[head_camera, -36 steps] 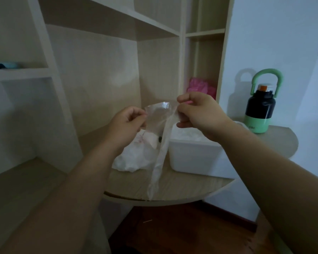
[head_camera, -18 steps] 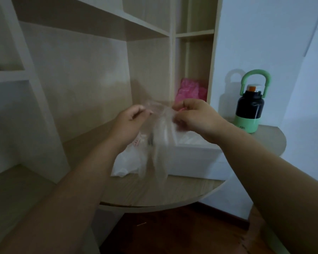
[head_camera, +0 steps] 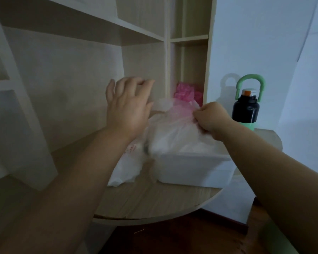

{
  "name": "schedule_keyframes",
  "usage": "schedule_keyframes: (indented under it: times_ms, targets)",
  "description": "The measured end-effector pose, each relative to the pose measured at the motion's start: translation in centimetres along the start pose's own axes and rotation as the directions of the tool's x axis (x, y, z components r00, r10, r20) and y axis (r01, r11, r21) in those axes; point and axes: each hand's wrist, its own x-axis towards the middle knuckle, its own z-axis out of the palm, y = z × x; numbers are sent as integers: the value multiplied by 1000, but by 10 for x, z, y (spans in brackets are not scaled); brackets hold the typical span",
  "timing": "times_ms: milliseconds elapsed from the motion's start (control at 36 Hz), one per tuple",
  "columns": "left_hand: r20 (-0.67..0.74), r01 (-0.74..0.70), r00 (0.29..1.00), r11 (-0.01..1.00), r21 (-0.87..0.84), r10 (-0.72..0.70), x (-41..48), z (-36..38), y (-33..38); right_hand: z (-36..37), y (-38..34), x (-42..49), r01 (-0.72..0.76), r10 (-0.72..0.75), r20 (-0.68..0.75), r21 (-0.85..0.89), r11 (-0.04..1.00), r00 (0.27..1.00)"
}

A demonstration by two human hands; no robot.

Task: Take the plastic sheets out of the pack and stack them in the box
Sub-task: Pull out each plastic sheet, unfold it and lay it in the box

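Hands [head_camera: 128, 109] [head_camera: 210, 117] at box [head_camera: 191, 171] of plastic sheets [head_camera: 173, 136]

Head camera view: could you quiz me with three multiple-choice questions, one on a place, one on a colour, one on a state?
1. Relative to the white box, the bottle stands: A left of it; B right of it, further back; C inside it.
2. The bottle's handle is: A green; B red; C white.
3. The left hand is: A gripping the bottle; B open, fingers spread; C inside the box.
Answers: B, the bottle stands beyond the box's right end; A, the loop above its cap is green; B, its fingers are spread, not curled, while the right hand pinches the plastic sheet.
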Motion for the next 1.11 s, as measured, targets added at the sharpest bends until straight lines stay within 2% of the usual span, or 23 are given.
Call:
schedule_keyframes:
  times_ms: [139, 222, 306, 361, 444, 528, 583, 639, 667, 722, 778, 833, 889, 944, 972, 1000, 1056, 1111]
  targets:
    - [114, -227, 966, 972, -60, 233, -10, 27, 7, -13, 30, 24, -94, 73, -98, -226, 970, 993]
    - [304, -205, 926, 974, -97, 225, -6, 39, 17, -18, 42, 31, -120, 73, -126, -429, 895, 989]
    - [600, -26, 777, 963, -267, 188, 2, 50, 31, -19, 51, 32, -121, 71, -111, -563, 818, 991]
    - [693, 78, 692, 932, -353, 204, 5, 58, 39, -19, 55, 31, -103, 73, -74, -623, 776, 995]
    - [842, 150, 501, 938, -313, 201, 3, 77, 43, -19, 59, 29, -83, 62, -55, -678, 731, 997]
    - [916, 162, 354, 952, -258, 188, 2, 91, 46, -23, 58, 24, -27, -12, -54, -673, 739, 998]
    - [933, 161, 302, 954, -251, 195, 2, 97, 48, -26, 54, 21, 72, -138, -28, -742, 666, 990]
    - [945, 150, 247, 955, -255, 214, 3, 101, 51, -28, 47, 19, 198, -245, 61, -782, 591, 968]
    - [952, 132, 211, 959, -253, 222, 3, 104, 53, -26, 45, 19, 245, -239, 121, -755, 609, 964]
    - [963, 98, 145, 965, -242, 226, 4, 107, 57, -19, 43, 21, 287, -109, 287, -705, 649, 952]
    - [970, 67, 102, 971, -228, 221, 3, 110, 60, -8, 47, 26, 285, 108, 438, -733, 617, 892]
    - [971, 46, 67, 971, -233, 230, 2, 114, 61, 0, 54, 31, 282, 302, 495, -793, 541, 815]
    - [971, 47, 33, 970, -239, 238, 1, 117, 60, 4, 63, 37, 320, 377, 499, -836, 446, 780]
    - [969, 60, 41, 967, -247, 245, 0, 119, 61, 5, 69, 42, 323, 407, 481, -858, 399, 776]
    - [966, 76, 72, 964, -254, 249, 0, 119, 60, 5, 71, 44, 321, 415, 476, -863, 391, 775]
    - [960, 102, 126, 960, -262, 249, 0, 118, 59, 4, 72, 44, 319, 416, 472, -866, 387, 777]
    - [930, 219, 283, 928, -302, 236, 0, 113, 52, 2, 69, 43, 313, 385, 460, -867, 388, 800]
    - [876, 391, 439, 835, -388, 201, 1, 103, 44, 0, 63, 38, 317, 314, 452, -861, 396, 835]
